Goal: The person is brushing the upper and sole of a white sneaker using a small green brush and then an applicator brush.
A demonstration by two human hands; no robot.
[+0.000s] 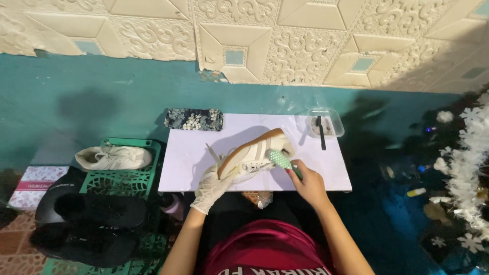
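my left hand [213, 187], in a pale disposable glove, is closed around the heel end of a white sneaker [253, 154] with a tan sole, holding it tilted on its side so the sole faces up and away from me. the shoe sits over the near middle of the white table [188, 168], its toe pointing toward the far right. my right hand [308, 184] is bare and wrapped around the handle of a green brush [281, 161], whose bristled head is pressed against the side of the sneaker near the toe. so both hands are full: the left one grips the shoe, the right one grips the brush.

at the far right corner of the table stands a clear plastic container [326, 124] with a dark stick-like tool [321, 133] resting across it, well apart from the shoe. at the far left edge lies a dark floral cloth pouch [193, 119]. to the left of the table, a second white sneaker [114, 157] lies on a green plastic crate [133, 178], and black sandals [91, 224] lie nearer to me below it. on the right, white tinsel [466, 168] hangs over dark greenery.
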